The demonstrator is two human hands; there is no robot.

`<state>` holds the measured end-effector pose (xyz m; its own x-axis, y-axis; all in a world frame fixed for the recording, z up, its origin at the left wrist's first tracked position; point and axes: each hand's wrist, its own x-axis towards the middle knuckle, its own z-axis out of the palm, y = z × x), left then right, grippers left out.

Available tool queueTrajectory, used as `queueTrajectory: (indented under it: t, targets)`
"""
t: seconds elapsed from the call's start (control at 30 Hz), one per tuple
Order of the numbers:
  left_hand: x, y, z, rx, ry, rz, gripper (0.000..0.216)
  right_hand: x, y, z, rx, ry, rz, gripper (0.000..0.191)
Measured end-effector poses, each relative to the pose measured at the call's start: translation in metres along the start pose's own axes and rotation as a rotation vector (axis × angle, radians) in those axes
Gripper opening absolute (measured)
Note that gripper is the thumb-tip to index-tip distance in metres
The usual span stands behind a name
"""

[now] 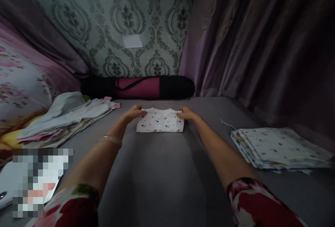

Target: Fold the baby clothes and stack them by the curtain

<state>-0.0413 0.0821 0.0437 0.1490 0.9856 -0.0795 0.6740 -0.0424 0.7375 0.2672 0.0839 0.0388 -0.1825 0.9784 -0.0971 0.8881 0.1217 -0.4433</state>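
Note:
A small white cloth garment with a scattered print lies on the grey sheet, straight ahead of me. It looks folded into a wide rectangle, though its exact kind is hard to make out. At its far left corner, my left hand pinches the edge between thumb and fingers. My right hand grips the far right corner in the same manner. Between both hands the upper edge is stretched across, slightly wavy. The lower edge rests flat towards me.
Folded printed cloths are stacked on the right. Loose pale clothes lie at left beside a floral pillow. A black and pink long bag lies along the wall. A blurred-out device is near my left arm. Curtains hang right.

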Motion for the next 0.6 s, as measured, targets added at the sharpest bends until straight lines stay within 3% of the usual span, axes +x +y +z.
queueTrajectory:
  t: [0.13,0.3,0.43,0.6]
  targets:
    - [-0.027,0.017,-0.018,-0.217,0.027,0.081,0.033,-0.023,0.003,-0.017,0.201,0.093,-0.109,0.025]
    - [-0.061,0.026,-0.026,-0.262,0.014,0.252,0.038,-0.063,0.005,-0.029,0.318,0.192,-0.336,0.027]
    - [-0.103,0.015,-0.016,-0.132,-0.083,0.348,0.032,-0.111,0.011,-0.011,0.206,0.194,-0.512,0.027]
    - [-0.159,-0.014,0.011,0.109,-0.129,0.462,0.031,-0.165,0.021,0.021,-0.034,0.132,-0.675,0.035]
